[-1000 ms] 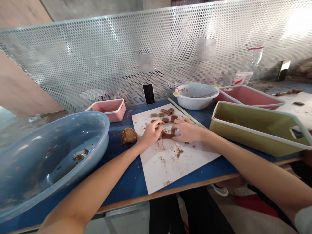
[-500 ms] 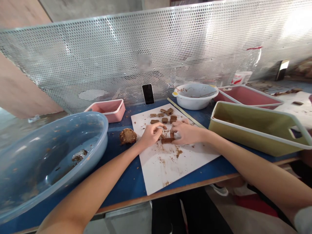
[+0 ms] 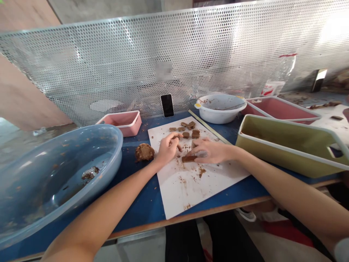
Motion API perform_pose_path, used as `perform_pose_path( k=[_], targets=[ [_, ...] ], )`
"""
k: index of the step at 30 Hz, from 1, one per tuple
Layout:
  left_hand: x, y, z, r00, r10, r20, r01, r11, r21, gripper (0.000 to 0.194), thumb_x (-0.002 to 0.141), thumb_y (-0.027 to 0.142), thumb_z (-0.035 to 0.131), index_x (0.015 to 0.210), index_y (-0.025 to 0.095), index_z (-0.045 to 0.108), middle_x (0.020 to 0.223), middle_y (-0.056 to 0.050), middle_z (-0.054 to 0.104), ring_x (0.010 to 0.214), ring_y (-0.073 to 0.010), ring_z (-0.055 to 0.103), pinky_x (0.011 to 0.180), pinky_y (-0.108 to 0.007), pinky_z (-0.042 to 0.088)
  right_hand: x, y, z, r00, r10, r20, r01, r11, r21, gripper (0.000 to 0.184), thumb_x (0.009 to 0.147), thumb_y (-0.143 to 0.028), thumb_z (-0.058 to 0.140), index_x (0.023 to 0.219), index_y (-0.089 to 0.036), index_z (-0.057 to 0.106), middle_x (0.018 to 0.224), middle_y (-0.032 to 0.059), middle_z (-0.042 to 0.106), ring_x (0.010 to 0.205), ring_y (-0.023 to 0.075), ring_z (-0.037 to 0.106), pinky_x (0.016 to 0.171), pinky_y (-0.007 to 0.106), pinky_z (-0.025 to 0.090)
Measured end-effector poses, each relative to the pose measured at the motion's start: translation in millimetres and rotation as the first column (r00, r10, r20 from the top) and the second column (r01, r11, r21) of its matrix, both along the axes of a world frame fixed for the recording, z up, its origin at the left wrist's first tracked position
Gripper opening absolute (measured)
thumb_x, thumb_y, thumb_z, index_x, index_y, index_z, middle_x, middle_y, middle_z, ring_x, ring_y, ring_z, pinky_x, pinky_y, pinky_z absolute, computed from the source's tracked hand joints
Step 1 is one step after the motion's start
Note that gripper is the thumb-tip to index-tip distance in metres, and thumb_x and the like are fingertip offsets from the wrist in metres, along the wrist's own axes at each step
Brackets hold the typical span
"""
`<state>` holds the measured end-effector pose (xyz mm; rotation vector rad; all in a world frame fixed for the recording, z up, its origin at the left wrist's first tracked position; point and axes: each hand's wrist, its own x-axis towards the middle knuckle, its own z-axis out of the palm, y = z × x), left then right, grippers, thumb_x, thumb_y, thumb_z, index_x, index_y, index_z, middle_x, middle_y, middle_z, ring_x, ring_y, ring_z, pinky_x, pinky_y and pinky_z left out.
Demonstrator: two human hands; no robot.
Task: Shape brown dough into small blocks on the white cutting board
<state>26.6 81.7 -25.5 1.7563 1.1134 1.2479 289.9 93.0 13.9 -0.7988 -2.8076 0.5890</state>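
On a white board (image 3: 180, 194) lies a brown clay bar (image 3: 188, 159). My right hand (image 3: 211, 150) is over the board with its fingers apart, its thumb at the bar's right end. My left hand (image 3: 167, 148), to the left of the bar, has its fingers curled. A small brown clay piece (image 3: 179, 147) shows at its fingertips, partly hidden by them. Beyond both hands lie several short clay blocks (image 3: 185, 135). A rough clay lump (image 3: 144, 152) sits on the blue table left of the board. Clay crumbs are scattered over the board.
A large blue basin (image 3: 116, 160) stands at left, a small pink bin (image 3: 133, 125) behind it. A phone (image 3: 167, 105) leans on the perforated metal screen (image 3: 122, 72). To the right are a pale strip (image 3: 208, 126), a white basin (image 3: 222, 115) and a green bin (image 3: 283, 156).
My right hand's fingers have spread, and more of the clay bar shows. My left hand has shifted slightly up, now covering the block at the near left of the group. The view has shifted slightly.
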Motion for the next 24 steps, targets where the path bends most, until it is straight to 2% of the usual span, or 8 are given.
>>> perform_pose_path(
  k=[2,5,8,11,16,21,24],
  targets=[
    [0.3,0.7,-1.0,1.000,0.021,-0.004,-0.021,1.000,-0.017,0.031,0.109,0.043,0.055,0.120,0.021,0.073,0.056,0.004,0.062,0.047,-0.0164,0.058,0.054,-0.028,0.042,0.7,0.0,0.0,1.000,-0.015,0.017,0.015,1.000,-0.001,0.037,0.110,-0.050,0.066,0.135,-0.032,0.087,0.126,0.0115,0.075,0.118,0.0321,0.070,0.117,0.053,0.049],
    [0.7,2.2,-2.6,0.998,0.058,-0.022,-0.059,0.998,-0.008,0.034,0.112,0.049,0.056,0.121,0.022,0.075,0.050,0.007,0.047,0.041,-0.0147,0.044,0.049,-0.029,0.031,1.3,0.4,-0.2,0.999,-0.049,0.006,0.049,0.999,0.001,0.034,0.110,-0.048,0.066,0.125,-0.028,0.089,0.129,0.0136,0.075,0.119,0.0328,0.069,0.116,0.051,0.049],
    [0.8,4.6,-4.2,0.997,0.075,-0.027,-0.074,0.997,0.030,0.036,0.112,0.053,0.060,0.119,0.022,0.077,0.054,0.009,0.038,0.043,-0.0123,0.031,0.049,-0.029,0.021,-0.8,0.2,-1.5,1.000,-0.018,0.001,0.018,1.000,0.000,0.037,0.109,-0.049,0.067,0.133,-0.030,0.087,0.123,0.0117,0.074,0.113,0.0312,0.069,0.112,0.050,0.050],
    [0.6,6.4,-5.6,0.997,0.075,-0.018,-0.074,0.995,0.069,0.037,0.112,0.053,0.061,0.116,0.020,0.078,0.057,0.008,0.038,0.047,-0.0117,0.029,0.051,-0.029,0.020,-1.6,1.1,-2.0,1.000,0.019,-0.002,-0.019,1.000,-0.018,0.040,0.109,-0.051,0.066,0.138,-0.030,0.086,0.120,0.0116,0.072,0.110,0.0305,0.068,0.110,0.052,0.049],
    [0.2,7.0,-7.2,0.999,0.053,-0.003,-0.052,0.995,0.090,0.036,0.114,0.048,0.057,0.112,0.020,0.079,0.058,0.008,0.037,0.050,-0.0130,0.030,0.054,-0.031,0.021,2.4,3.8,-0.3,0.999,-0.011,-0.033,0.011,1.000,-0.019,0.039,0.111,-0.053,0.063,0.119,-0.025,0.090,0.124,0.0137,0.073,0.113,0.0307,0.067,0.113,0.051,0.047],
    [-0.1,7.5,-7.6,0.999,0.048,-0.001,-0.047,0.991,0.127,0.045,0.115,0.055,0.053,0.102,0.020,0.079,0.057,0.006,0.040,0.051,-0.0148,0.034,0.055,-0.031,0.028,-3.9,-1.0,-2.6,0.999,0.044,-0.032,-0.045,0.999,-0.013,0.039,0.111,-0.049,0.065,0.140,-0.030,0.085,0.115,0.0100,0.070,0.111,0.0290,0.065,0.113,0.052,0.046],
    [-1.0,7.2,-7.5,0.999,0.039,-0.004,-0.038,0.990,0.132,0.052,0.116,0.059,0.050,0.098,0.021,0.079,0.056,0.005,0.041,0.052,-0.0156,0.037,0.056,-0.031,0.031,-5.9,-2.7,-0.7,0.999,0.042,-0.021,-0.042,0.999,-0.017,0.036,0.111,-0.046,0.065,0.135,-0.029,0.087,0.114,0.0104,0.068,0.109,0.0293,0.064,0.109,0.052,0.045]
  ],
)
